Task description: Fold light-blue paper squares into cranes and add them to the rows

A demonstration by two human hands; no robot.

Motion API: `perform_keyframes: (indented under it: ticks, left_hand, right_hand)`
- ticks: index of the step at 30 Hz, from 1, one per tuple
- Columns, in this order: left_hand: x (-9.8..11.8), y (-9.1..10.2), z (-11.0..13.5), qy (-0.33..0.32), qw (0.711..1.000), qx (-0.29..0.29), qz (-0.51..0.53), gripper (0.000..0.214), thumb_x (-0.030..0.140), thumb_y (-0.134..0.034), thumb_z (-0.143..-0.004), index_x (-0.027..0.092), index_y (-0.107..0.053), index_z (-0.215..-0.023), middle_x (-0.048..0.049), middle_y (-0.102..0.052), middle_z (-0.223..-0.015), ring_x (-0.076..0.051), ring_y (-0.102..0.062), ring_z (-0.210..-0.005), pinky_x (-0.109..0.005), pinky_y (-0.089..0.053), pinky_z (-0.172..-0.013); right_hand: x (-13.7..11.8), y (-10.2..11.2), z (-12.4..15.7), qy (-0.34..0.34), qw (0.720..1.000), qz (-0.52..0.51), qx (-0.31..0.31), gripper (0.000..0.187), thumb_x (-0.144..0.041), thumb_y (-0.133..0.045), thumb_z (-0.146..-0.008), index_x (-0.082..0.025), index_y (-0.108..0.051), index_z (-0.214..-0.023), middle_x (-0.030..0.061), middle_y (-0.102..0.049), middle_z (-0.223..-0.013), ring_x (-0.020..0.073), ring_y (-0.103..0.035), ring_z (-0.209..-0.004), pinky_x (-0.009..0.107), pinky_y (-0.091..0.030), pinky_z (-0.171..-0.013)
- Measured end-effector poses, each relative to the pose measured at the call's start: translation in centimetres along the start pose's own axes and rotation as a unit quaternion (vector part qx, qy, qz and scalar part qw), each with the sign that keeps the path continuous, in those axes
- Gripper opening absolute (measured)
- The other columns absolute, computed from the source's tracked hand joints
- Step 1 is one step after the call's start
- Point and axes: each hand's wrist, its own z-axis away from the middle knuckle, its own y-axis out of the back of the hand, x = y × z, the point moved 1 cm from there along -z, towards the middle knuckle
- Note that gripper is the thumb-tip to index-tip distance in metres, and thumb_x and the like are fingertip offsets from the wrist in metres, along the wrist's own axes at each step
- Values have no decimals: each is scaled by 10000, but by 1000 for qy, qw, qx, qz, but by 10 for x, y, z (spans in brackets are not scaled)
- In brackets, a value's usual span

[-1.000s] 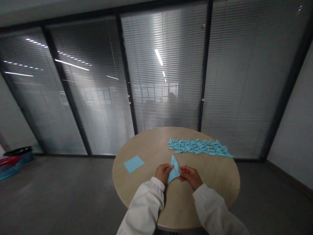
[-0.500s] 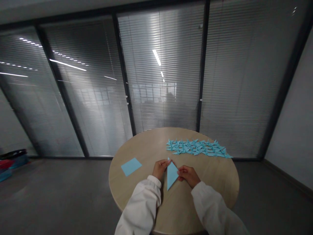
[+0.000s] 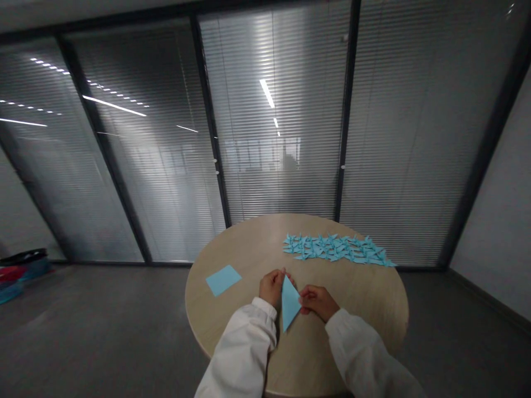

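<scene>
A light blue paper folded into a triangle [image 3: 290, 303] lies on the round wooden table [image 3: 249, 249] in front of me, its long point toward me. My left hand [image 3: 271, 287] pinches its top corner and left edge. My right hand [image 3: 317, 302] is curled against its right corner, fingers closed on the paper. Both arms wear white sleeves.
A flat square stack of blue paper [image 3: 223, 279] lies on the table's left side. Several finished blue paper cranes [image 3: 336, 249] lie in rows at the far right. Glass walls with blinds stand behind. Coloured bins [image 3: 19, 268] sit on the floor at far left.
The triangle was raised and tilted a second ago; it now lies flat on the table with its point toward me. Both hands have stayed on its edges.
</scene>
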Motion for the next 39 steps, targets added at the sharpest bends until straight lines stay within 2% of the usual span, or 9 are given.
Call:
perform_keyframes:
  ticks: [4,8,12,15,20,24,27,33,39]
  left_hand:
    - [10,4,7,-101,975,78,-180,423,488,-382,-755,148,-551,-567,28,-451,-455,-89,-398,-453,-201,-286,-466]
    - [9,6,7,-114,969,91,-198,431,480,-350,-772,148,-546,-579,41,-393,-460,-86,-377,-461,-203,-268,-471]
    - [0,4,2,-40,993,33,-109,492,553,-321,-744,140,-537,-585,37,-399,-455,-95,-384,-448,-203,-294,-439]
    - [-3,2,1,-11,998,-17,-63,510,588,-315,-725,145,-484,-539,31,-404,-461,-95,-382,-445,-207,-315,-430]
    - [-2,-1,3,-36,994,-57,-90,478,576,-345,-723,148,-444,-534,42,-369,-474,-88,-362,-466,-203,-293,-441]
    - [1,0,6,-87,981,-40,-170,440,523,-372,-740,148,-437,-520,50,-334,-472,-82,-333,-477,-205,-254,-462]
    - [3,0,8,-111,977,-35,-176,415,485,-357,-766,149,-441,-538,50,-336,-486,-83,-341,-490,-206,-256,-477]
    - [-3,-4,7,-69,984,-71,-149,428,509,-365,-751,150,-464,-540,48,-354,-479,-88,-344,-476,-211,-274,-467]
    - [-2,-6,8,-85,971,-85,-207,447,505,-342,-760,154,-508,-539,13,-473,-485,-111,-421,-490,-223,-315,-492]
  right_hand:
    - [-2,-2,2,-1,1000,-9,-25,343,-429,-670,-529,-149,-504,-639,-12,-585,-452,98,-499,-372,221,-391,-416]
    - [-2,0,2,15,1000,9,-5,339,-428,-656,-550,-141,-513,-660,-4,-594,-473,71,-447,-333,196,-341,-365]
    - [-1,4,2,32,999,22,36,332,-427,-656,-553,-142,-523,-658,-6,-586,-473,75,-458,-356,190,-340,-366]
    - [-4,6,4,44,997,21,62,326,-429,-656,-554,-146,-527,-651,-2,-588,-486,87,-485,-390,194,-355,-381]
    - [-8,8,5,50,996,16,77,339,-445,-660,-547,-149,-541,-660,3,-588,-493,102,-499,-402,208,-363,-388]
    - [-4,8,4,46,997,10,65,357,-454,-665,-537,-146,-552,-677,17,-600,-514,133,-548,-458,211,-374,-394]
    - [-2,7,4,50,997,4,57,348,-443,-662,-550,-142,-554,-688,28,-612,-531,134,-554,-467,209,-379,-398]
    - [0,14,2,63,995,-1,83,332,-424,-661,-573,-136,-555,-699,30,-614,-526,120,-528,-426,213,-375,-396]
    - [1,19,0,76,990,-15,121,352,-431,-663,-578,-131,-563,-735,47,-619,-570,156,-570,-502,220,-387,-409]
